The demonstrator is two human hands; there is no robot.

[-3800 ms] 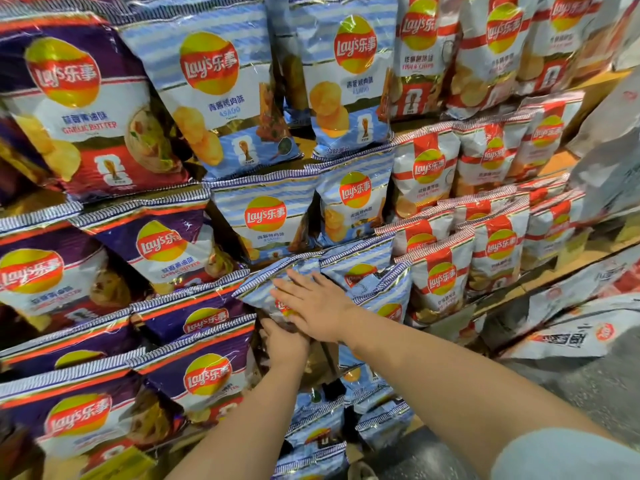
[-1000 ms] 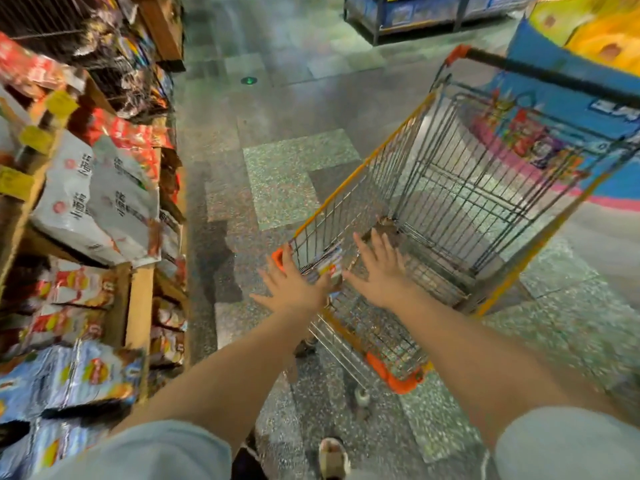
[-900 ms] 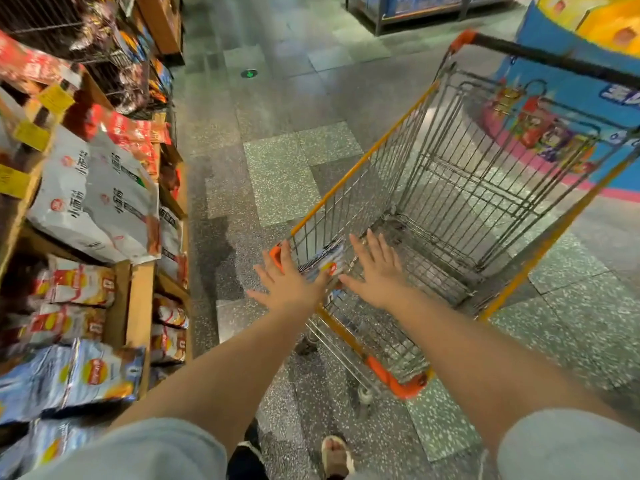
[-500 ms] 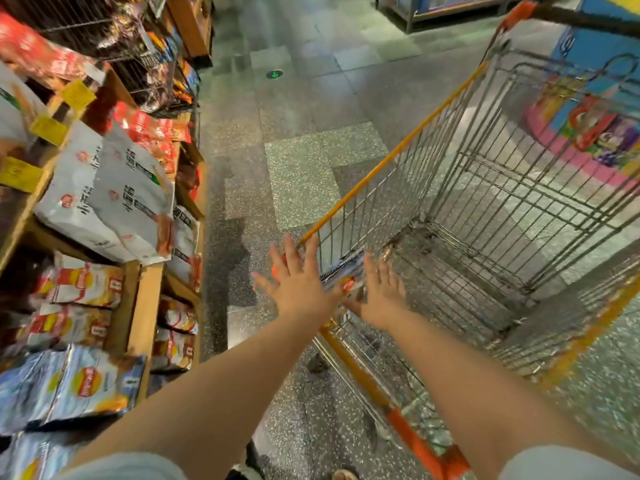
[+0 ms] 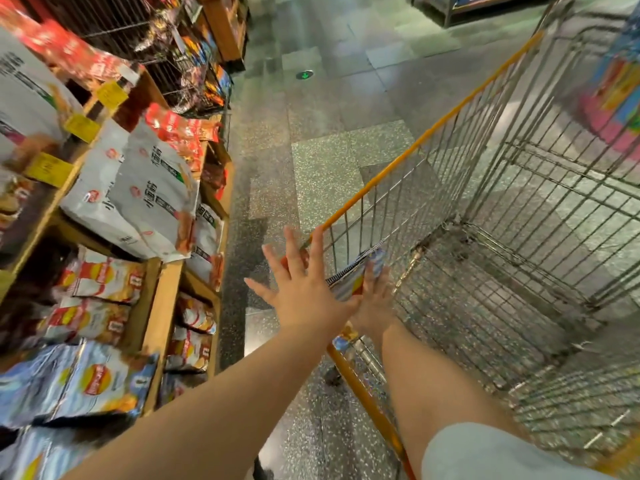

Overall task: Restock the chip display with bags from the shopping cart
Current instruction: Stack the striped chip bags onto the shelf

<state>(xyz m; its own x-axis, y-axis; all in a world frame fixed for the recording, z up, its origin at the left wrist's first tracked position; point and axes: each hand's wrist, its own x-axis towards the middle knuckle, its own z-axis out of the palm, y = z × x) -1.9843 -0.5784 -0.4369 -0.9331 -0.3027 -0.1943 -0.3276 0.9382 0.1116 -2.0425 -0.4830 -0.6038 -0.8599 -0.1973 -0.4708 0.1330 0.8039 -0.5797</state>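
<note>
A blue-striped chip bag (image 5: pixel 349 280) stands upright at the near left corner of the wire shopping cart (image 5: pixel 519 271), just inside its yellow rim. My left hand (image 5: pixel 304 296) lies flat against the bag's left face, fingers straight and spread. My right hand (image 5: pixel 374 299) presses flat on its right face, so the bag is sandwiched between both palms. The hands hide most of the bag. The chip display (image 5: pixel 166 306) is at the left, with blue bags (image 5: pixel 93 382) low down and red-and-white bags (image 5: pixel 104 277) above them.
Large white snack bags (image 5: pixel 152 192) and red packs (image 5: pixel 180 129) fill the upper wooden shelves with yellow price tags. A speckled stone floor aisle (image 5: pixel 311 168) runs between the shelves and the cart. A colourful stand (image 5: pixel 620 88) sits beyond the cart at the right.
I turned from the shelf to the cart. Over the last second my hands closed in on the blue bag from both sides, and the bag now stands higher at the rim.
</note>
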